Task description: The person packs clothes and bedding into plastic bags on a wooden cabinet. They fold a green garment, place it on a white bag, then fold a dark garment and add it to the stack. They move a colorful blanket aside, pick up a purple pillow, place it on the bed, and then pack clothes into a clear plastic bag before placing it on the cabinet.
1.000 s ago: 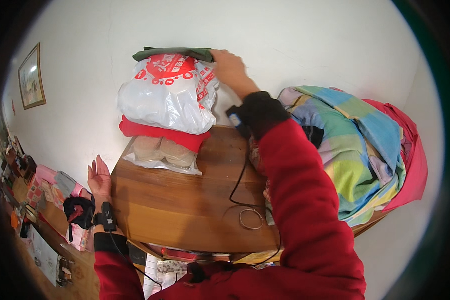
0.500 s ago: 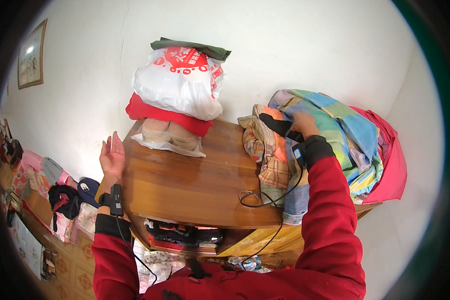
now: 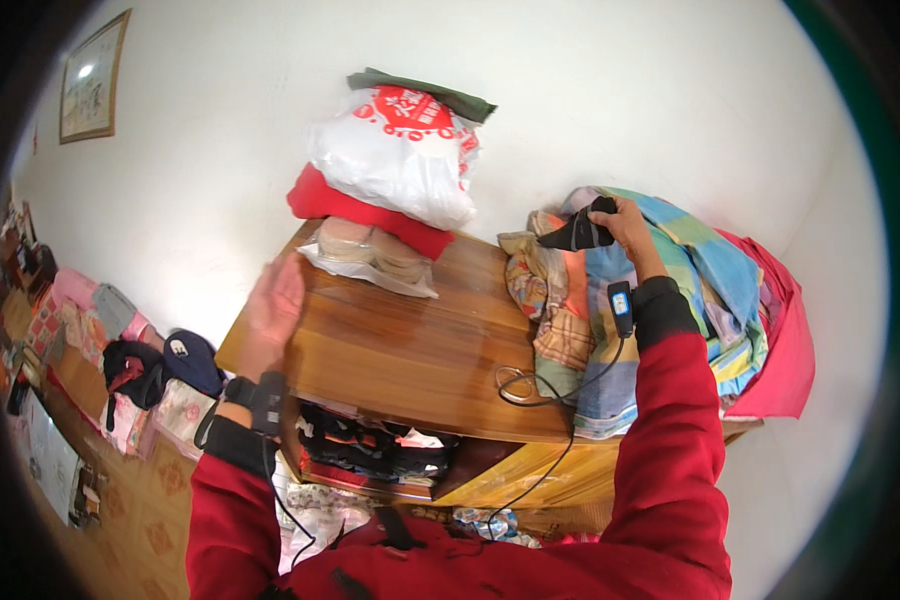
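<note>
Head view. Right hand (image 3: pixel 632 232) pinches the black cloth (image 3: pixel 576 234) by its right end; the rest extends leftward above the folded bedding (image 3: pixel 610 330). Contact with the bedding: cannot tell. End grip likely chosen to leave most of the cloth free. Left hand (image 3: pixel 275 305), blurred, has fingers spread, holding nothing, by the left edge of the cabinet (image 3: pixel 400 350). Stack at rear left: packet (image 3: pixel 365 255) lowest, then red cloth (image 3: pixel 320 196), bag (image 3: pixel 385 165), green cloth (image 3: pixel 425 93); flat packet presumably steadies the softer layers.
</note>
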`<state>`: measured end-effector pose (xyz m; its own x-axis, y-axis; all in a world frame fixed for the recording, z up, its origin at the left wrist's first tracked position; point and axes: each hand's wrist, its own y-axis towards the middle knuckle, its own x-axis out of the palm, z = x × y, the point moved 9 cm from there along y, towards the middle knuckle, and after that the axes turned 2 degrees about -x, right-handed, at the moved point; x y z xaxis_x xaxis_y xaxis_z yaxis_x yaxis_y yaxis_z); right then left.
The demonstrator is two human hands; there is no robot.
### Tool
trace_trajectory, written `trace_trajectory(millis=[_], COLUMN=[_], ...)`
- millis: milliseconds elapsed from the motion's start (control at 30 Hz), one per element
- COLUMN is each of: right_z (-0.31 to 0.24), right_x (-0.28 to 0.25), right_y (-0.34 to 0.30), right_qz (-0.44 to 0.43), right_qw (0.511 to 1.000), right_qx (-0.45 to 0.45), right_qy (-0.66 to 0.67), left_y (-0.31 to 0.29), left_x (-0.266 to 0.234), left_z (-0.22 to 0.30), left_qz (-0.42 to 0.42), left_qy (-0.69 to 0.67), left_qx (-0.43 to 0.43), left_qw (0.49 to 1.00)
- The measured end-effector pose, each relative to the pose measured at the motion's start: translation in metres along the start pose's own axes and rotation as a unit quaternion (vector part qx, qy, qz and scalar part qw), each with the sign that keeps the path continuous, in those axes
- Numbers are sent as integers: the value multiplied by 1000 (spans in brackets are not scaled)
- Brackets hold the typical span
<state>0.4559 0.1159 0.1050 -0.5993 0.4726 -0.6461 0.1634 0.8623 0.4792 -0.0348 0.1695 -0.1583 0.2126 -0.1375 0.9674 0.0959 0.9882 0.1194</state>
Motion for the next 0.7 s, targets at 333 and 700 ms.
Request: trace_trajectory(millis=[333,700], right_z=[-161,-195], right_x=[176,246], right_y=[-42,-94], right_qz=[-249,-352], right_qw=[953,819], right_qx=[-116,5], right_qy=[128,454], left_y=[-36,-62], left_x=[57,80], left_z=[-103,-120], left_qz=[16,-52], left_qy=[288,226], left_qx=[-146,-232], left_qw=[946,945])
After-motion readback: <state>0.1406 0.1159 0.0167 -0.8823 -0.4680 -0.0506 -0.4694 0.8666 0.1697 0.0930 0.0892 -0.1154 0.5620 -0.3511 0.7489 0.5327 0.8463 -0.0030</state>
